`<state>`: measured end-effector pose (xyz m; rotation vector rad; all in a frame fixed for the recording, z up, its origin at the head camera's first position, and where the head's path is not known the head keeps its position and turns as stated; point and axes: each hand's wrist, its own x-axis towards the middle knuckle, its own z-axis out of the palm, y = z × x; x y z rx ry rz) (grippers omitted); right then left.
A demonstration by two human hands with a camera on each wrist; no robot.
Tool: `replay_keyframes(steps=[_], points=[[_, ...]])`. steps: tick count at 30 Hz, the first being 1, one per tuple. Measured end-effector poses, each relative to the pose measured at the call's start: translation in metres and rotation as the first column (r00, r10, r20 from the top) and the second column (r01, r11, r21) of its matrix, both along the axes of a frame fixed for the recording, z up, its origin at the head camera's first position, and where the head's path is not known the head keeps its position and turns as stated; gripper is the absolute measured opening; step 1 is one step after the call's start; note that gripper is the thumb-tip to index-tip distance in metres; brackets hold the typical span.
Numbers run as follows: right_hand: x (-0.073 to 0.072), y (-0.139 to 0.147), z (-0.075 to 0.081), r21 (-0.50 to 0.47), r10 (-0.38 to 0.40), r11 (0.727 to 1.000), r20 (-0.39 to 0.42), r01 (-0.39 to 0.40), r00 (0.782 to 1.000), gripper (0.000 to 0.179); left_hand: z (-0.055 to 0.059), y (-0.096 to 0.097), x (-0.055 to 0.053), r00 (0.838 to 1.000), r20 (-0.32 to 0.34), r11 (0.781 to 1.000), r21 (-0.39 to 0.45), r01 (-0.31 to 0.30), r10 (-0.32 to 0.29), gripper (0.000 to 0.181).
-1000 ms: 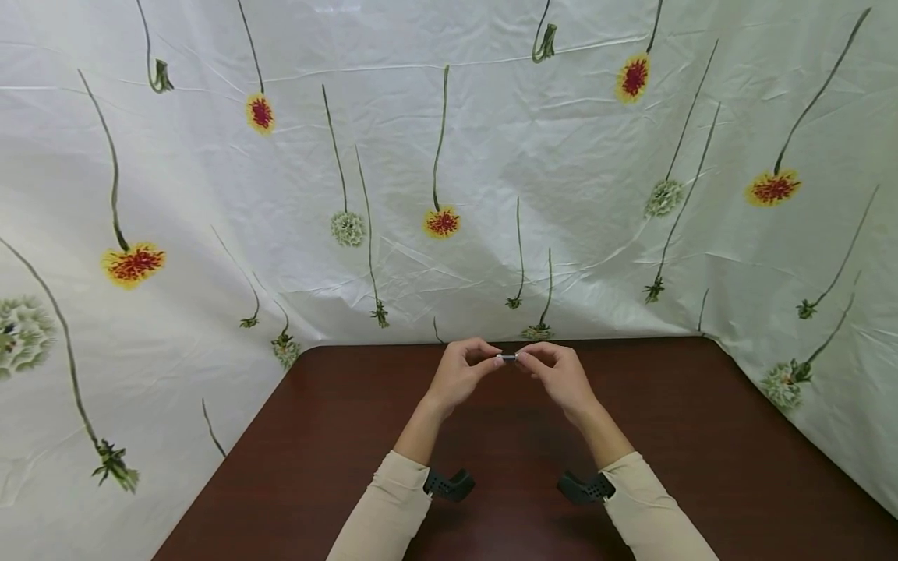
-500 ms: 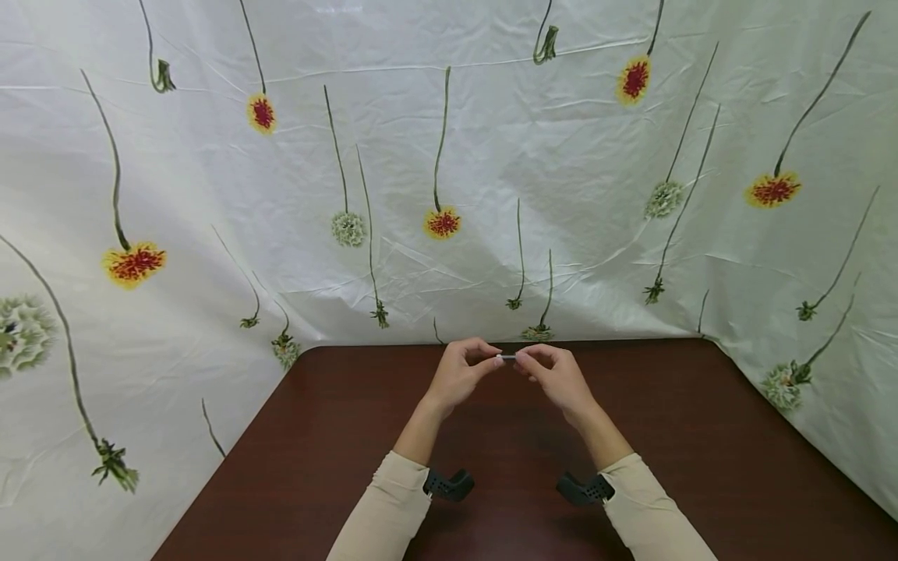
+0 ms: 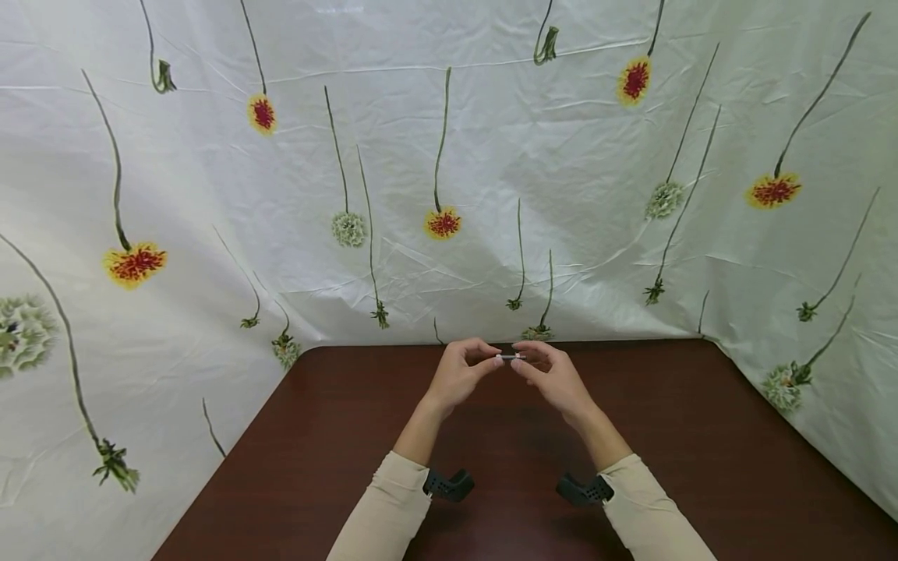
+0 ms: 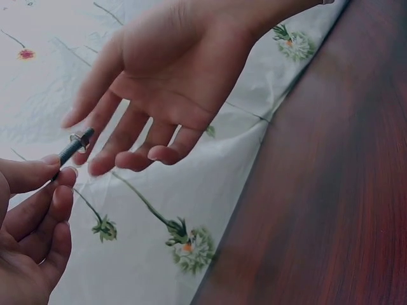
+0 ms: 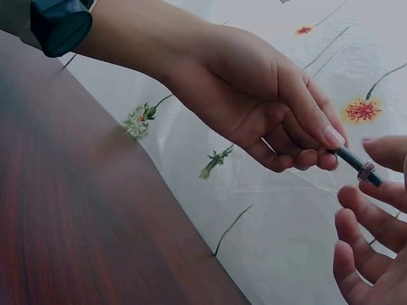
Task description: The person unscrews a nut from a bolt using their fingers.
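Observation:
My left hand [image 3: 457, 375] pinches one end of a dark threaded bolt [image 5: 349, 156] between thumb and fingers, raised over the far part of the table. A small metal nut [image 4: 77, 141] sits on the bolt near its free end. Around that end is my right hand [image 3: 561, 383], its thumb and index finger spread apart on either side of the nut. In the left wrist view the right thumb stands off the nut and the index finger lies behind the bolt's tip. The other right fingers hang loosely bent. The pinched bolt end is hidden by the left fingertips.
A dark reddish-brown wooden table [image 3: 337, 436] extends under both arms. Behind it and at the sides hangs a white sheet [image 3: 393, 156] printed with flowers, meeting the table's far edge close beyond the hands. Dark bands [image 3: 449, 485] circle both wrists.
The right thumb and fingers have parted from their pinch on the nut, so the nut and bolt tip now show between them. The left hand keeps its hold, unmoved.

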<state>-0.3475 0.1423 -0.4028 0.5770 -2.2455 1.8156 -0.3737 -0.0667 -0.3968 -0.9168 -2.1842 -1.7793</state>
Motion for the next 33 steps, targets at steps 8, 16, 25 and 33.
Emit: replay_keyframes(steps=[8, 16, 25, 33], points=[[-0.002, -0.001, -0.001, -0.051, -0.074, 0.996, -0.083, 0.07, 0.994, 0.019, 0.0, -0.001, 0.0, 1.0, -0.007, 1.0, 0.003, -0.005, 0.005, 0.013], [0.0, 0.0, 0.0, -0.076, -0.06, 0.996, -0.105, 0.052, 0.993, 0.021, 0.001, -0.001, 0.001, 1.0, -0.001, 1.0, 0.011, -0.005, 0.005, 0.015], [0.0, -0.002, 0.004, -0.043, -0.047, 0.998, -0.004, 0.047, 0.999, 0.024, 0.005, 0.0, 0.003, 1.0, 0.0, 1.0, -0.011, -0.022, 0.022, 0.015], [0.001, 0.0, 0.004, -0.045, -0.044, 0.998, -0.053, 0.041, 0.998, 0.03, 0.026, -0.001, 0.026, 1.0, -0.004, 1.0, 0.005, 0.007, -0.006, 0.014]])
